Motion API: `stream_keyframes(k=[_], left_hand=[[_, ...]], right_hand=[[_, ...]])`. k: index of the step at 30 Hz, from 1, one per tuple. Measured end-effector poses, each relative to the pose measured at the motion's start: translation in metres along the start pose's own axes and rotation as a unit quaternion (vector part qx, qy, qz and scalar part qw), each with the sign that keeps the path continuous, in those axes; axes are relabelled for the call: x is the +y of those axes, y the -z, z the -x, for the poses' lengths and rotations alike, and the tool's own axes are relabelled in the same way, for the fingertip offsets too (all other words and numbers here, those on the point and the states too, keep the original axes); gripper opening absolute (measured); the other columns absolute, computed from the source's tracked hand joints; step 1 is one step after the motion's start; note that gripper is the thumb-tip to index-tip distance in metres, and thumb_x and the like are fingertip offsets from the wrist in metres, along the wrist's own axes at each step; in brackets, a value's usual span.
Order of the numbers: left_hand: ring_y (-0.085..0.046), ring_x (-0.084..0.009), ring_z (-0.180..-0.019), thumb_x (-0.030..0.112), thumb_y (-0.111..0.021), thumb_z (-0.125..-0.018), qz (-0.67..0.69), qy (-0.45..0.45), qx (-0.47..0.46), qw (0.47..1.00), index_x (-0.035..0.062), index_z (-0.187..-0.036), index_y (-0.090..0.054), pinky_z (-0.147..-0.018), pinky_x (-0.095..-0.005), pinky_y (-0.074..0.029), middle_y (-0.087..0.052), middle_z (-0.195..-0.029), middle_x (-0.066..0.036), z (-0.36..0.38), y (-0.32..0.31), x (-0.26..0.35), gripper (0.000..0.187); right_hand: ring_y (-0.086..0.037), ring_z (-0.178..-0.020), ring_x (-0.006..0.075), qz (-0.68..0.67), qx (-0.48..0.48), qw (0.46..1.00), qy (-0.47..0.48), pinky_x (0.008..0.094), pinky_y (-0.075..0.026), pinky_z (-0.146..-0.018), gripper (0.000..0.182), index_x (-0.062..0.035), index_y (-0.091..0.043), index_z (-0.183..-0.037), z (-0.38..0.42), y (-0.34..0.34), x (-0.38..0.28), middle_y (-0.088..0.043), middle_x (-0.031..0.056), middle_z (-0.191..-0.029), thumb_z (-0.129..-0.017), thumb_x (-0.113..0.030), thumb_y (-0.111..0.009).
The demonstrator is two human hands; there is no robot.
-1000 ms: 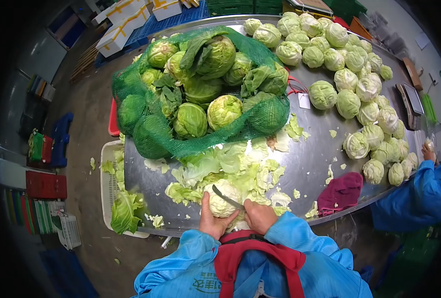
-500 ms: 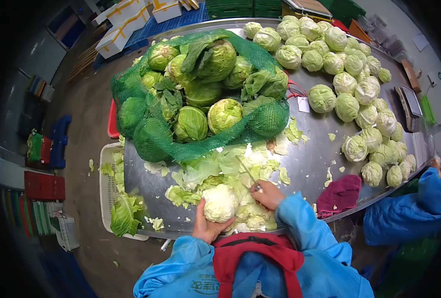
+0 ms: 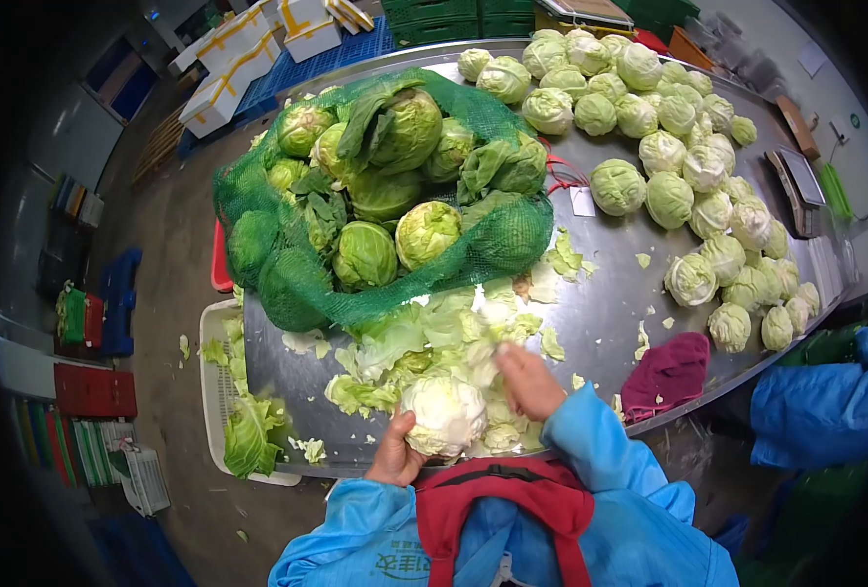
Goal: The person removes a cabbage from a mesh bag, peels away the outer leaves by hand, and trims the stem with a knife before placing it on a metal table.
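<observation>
My left hand is wrapped round the side of a pale, stripped cabbage near the table's front edge. To its right, my right hand is closed on a knife, whose blade is smeared and hardly shows now. Loose cabbage leaves and trimmings lie beyond and beside the held cabbage. Behind them, an opened green net bag holds several untrimmed cabbages with darker outer leaves.
Many trimmed cabbages are piled along the table's right side. A maroon cloth lies at the front right edge. On the left stands a white crate with leaves in it. A person's blue sleeve shows at far right.
The held cabbage has turned, showing a whiter face. My right hand has lifted slightly and rotated, and the knife blade, clear before, is now blurred. The whole view has shifted a little.
</observation>
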State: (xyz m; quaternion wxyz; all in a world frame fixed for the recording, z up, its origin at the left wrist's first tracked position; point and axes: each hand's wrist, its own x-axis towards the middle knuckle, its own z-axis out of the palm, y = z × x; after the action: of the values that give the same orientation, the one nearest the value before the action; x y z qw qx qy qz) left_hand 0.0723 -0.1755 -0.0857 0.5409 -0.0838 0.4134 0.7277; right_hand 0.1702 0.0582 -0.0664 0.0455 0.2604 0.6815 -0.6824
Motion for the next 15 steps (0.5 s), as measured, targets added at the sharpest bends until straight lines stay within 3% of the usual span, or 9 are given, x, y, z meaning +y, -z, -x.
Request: stream_keyframes(k=[1, 4, 5, 6, 8, 9, 10, 12, 15], left_hand=[[-0.049, -0.0374, -0.123, 0.051, -0.062, -0.081, -0.001, 0.028, -0.01, 1.0, 0.0153, -0.142, -0.035, -0.089, -0.0649, -0.046, -0.047, -0.138, -0.013, 0.001, -0.001, 0.001, 0.076], [-0.045, -0.0413, -0.124, 0.064, -0.063, -0.073, 0.098, 0.086, -0.071, 0.989, 0.02, -0.142, -0.035, -0.086, -0.0633, -0.048, -0.043, -0.141, -0.014, 0.004, -0.011, 0.007, 0.086], [-0.044, -0.0442, -0.124, 0.076, -0.058, -0.067, 0.069, 0.087, -0.033, 0.993, 0.0243, -0.143, -0.034, -0.08, -0.0607, -0.05, -0.039, -0.144, -0.015, 0.006, -0.016, 0.006, 0.096], [-0.044, -0.0442, -0.124, 0.076, -0.058, -0.067, 0.065, 0.085, -0.032, 0.994, 0.0243, -0.143, -0.034, -0.08, -0.0607, -0.05, -0.039, -0.144, -0.015, 0.003, -0.016, 0.002, 0.096], [-0.045, -0.0419, -0.124, 0.075, -0.054, -0.071, 0.349, 0.168, -0.164, 0.907, 0.0204, -0.144, -0.032, -0.075, -0.0578, -0.053, -0.04, -0.143, -0.016, -0.007, -0.013, -0.005, 0.094], [-0.045, -0.0419, -0.124, 0.075, -0.054, -0.071, 0.343, 0.169, -0.166, 0.909, 0.0204, -0.144, -0.032, -0.075, -0.0578, -0.053, -0.04, -0.143, -0.016, -0.01, -0.017, -0.004, 0.094], [-0.046, -0.0416, -0.124, 0.077, -0.053, -0.071, 0.349, 0.181, -0.164, 0.905, 0.0204, -0.144, -0.033, -0.075, -0.0574, -0.052, -0.041, -0.143, -0.016, -0.013, -0.021, -0.004, 0.094], [-0.046, -0.0412, -0.123, 0.078, -0.051, -0.071, 0.35, 0.197, -0.164, 0.901, 0.0205, -0.144, -0.033, -0.074, -0.057, -0.052, -0.041, -0.142, -0.016, -0.018, -0.026, -0.004, 0.094], [-0.047, -0.0406, -0.123, 0.073, -0.056, -0.072, 0.25, 0.154, -0.131, 0.947, 0.0204, -0.143, -0.034, -0.079, -0.0601, -0.051, -0.043, -0.141, -0.014, -0.023, -0.032, -0.005, 0.091]], right_hand=[[-0.059, -0.06, 0.0189, -0.145, 0.046, 0.972, -0.181, 0.0316, -0.051, -0.055, 0.049, -0.009, -0.032, -0.143, -0.001, 0.009, 0.002, -0.06, 0.0185, -0.108, -0.099, -0.03, -0.043], [-0.044, -0.042, 0.0117, -0.174, 0.171, 0.966, -0.082, 0.0269, -0.039, -0.038, 0.049, -0.0114, -0.03, -0.143, 0.002, 0.017, 0.025, -0.06, 0.0162, -0.097, -0.099, -0.029, -0.042], [-0.061, -0.067, 0.0217, -0.086, 0.17, 0.978, -0.086, 0.0318, -0.052, -0.059, 0.062, -0.0069, -0.025, -0.146, 0.016, 0.02, 0.009, -0.056, 0.0215, -0.113, -0.095, -0.034, -0.05], [-0.061, -0.067, 0.0217, -0.089, 0.17, 0.978, -0.083, 0.0318, -0.052, -0.059, 0.062, -0.0069, -0.025, -0.146, 0.018, 0.017, 0.015, -0.056, 0.0215, -0.113, -0.095, -0.034, -0.05], [-0.056, -0.113, 0.0334, 0.13, 0.225, 0.958, 0.119, 0.0374, -0.046, -0.094, 0.078, -0.0034, -0.017, -0.148, 0.021, 0.009, 0.03, -0.045, 0.0275, -0.134, -0.09, -0.035, -0.059], [-0.03, -0.138, 0.0362, 0.027, 0.15, 0.985, 0.076, 0.0389, -0.026, -0.111, 0.086, 0.001, -0.016, -0.148, 0.034, 0.008, -0.003, -0.034, 0.0293, -0.144, -0.087, -0.035, -0.064], [-0.03, -0.138, 0.0362, 0.025, 0.155, 0.985, 0.078, 0.0389, -0.026, -0.111, 0.086, 0.001, -0.016, -0.148, 0.041, 0.003, -0.019, -0.034, 0.0293, -0.144, -0.087, -0.035, -0.064], [-0.042, -0.131, 0.0319, -0.071, 0.007, 0.995, 0.063, 0.0396, -0.034, -0.106, 0.075, 0.0026, -0.02, -0.146, 0.049, -0.003, -0.039, -0.042, 0.0262, -0.14, -0.089, -0.025, -0.06], [-0.046, -0.127, 0.0338, 0.038, 0.028, 0.992, 0.115, 0.0376, -0.038, -0.102, 0.069, 0.0025, -0.025, -0.144, 0.049, -0.009, -0.044, -0.042, 0.0256, -0.14, -0.09, -0.026, -0.059]])
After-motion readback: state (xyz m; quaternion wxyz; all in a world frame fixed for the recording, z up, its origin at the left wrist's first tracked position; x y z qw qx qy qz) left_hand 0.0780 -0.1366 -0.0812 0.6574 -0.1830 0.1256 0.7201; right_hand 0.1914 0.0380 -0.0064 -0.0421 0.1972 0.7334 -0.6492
